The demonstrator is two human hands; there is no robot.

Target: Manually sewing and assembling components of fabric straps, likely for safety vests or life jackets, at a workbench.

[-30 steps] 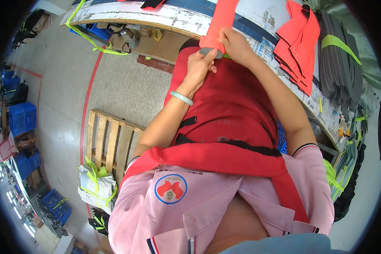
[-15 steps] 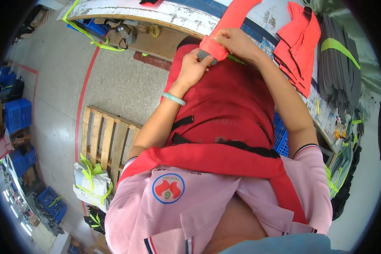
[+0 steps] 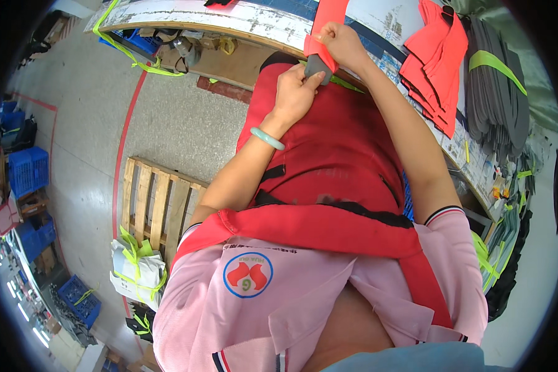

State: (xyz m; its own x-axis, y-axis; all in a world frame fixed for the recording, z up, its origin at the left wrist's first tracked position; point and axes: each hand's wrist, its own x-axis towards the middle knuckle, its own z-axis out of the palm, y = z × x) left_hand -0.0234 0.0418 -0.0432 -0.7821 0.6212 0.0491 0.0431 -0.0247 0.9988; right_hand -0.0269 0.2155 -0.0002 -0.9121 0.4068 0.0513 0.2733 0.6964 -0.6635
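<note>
Both my hands meet over the near edge of the workbench, above my red apron [image 3: 341,149]. Between the thumb and fingers of my left hand [image 3: 294,93] is the end of a dark grey flat piece [image 3: 317,68]. A bright coral-red fabric sleeve [image 3: 330,13] wraps the grey piece farther up and stretches away over the bench. Its bunched near edge is pinched in my right hand [image 3: 343,46], just beyond the left one. How far the grey piece reaches inside the fabric is hidden.
On the bench at right lie a heap of coral-red fabric pieces [image 3: 439,68] and a bundle of grey flat pieces [image 3: 495,93] tied with a yellow-green strip. A wooden pallet [image 3: 161,198] and a tied white bundle [image 3: 133,273] are on the floor at left.
The coral-red fabric has slid up the grey piece, so more of its end shows. My right hand has moved slightly away from me; my left has shifted a little right.
</note>
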